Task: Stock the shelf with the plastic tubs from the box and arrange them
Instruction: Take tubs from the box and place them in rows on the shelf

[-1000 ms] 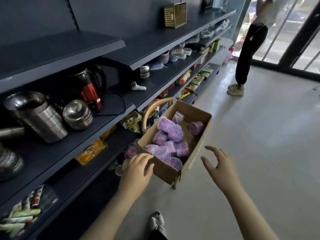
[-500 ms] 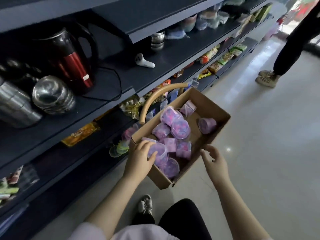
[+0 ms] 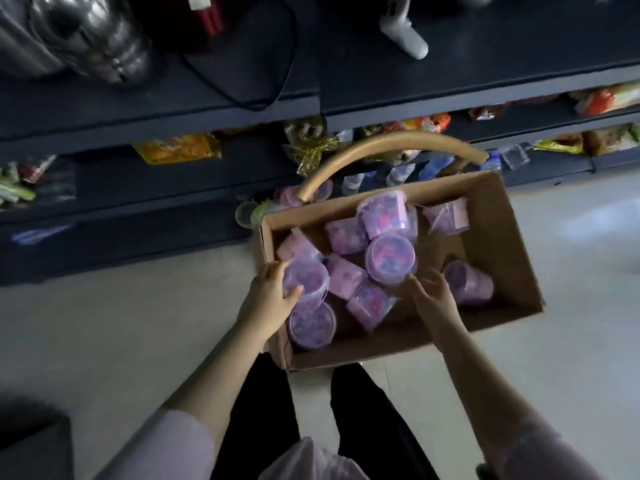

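Note:
An open cardboard box (image 3: 498, 216) sits on the floor in front of me, holding several purple plastic tubs with clear lids. My left hand (image 3: 268, 299) wraps around one tub (image 3: 308, 280) at the box's near left corner. My right hand (image 3: 433, 299) reaches into the box with fingers spread, its fingertips touching a lid-up tub (image 3: 390, 258) in the middle. Another tub (image 3: 311, 325) lies below my left hand and one (image 3: 467, 282) lies on its side at the right. Dark shelves (image 3: 173, 116) run along the top.
A tan curved basket handle (image 3: 381, 147) arches behind the box. A few purple tubs (image 3: 289, 197) stand on the bottom shelf behind it. Snack packets (image 3: 176, 150), steel bowls (image 3: 97, 39), a red kettle and a white device (image 3: 405, 36) fill the shelves. My legs are below.
My view has tipped down over the box. My left hand has closed around a tub, and my right hand has moved from the box's edge into it.

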